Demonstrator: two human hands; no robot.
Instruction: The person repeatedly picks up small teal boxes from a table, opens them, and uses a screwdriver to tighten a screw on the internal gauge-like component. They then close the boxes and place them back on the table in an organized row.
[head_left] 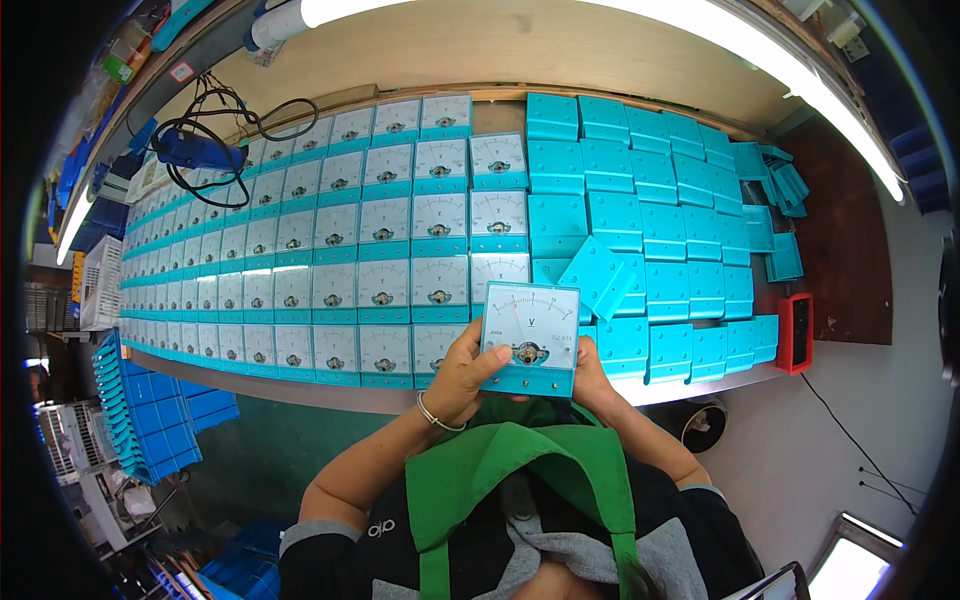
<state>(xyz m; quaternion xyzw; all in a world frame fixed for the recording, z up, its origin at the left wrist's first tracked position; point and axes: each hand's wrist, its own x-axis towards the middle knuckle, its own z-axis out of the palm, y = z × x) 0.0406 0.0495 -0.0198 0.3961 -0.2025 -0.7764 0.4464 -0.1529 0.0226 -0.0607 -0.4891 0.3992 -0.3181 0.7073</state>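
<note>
One panel meter (535, 308) sits between the hands: the left hand (464, 375) pinches its left edge, thumb on the face; the right hand (592, 376) grips the opposite edge, fingertips hidden. Seemingly a hold-and-view step; moving on calls for steady two-sided support.

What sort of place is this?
Probably a workshop or small factory handling electrical meters: there's a held meter, many rows of similar white-faced meters, and rows of turquoise pieces.
</note>
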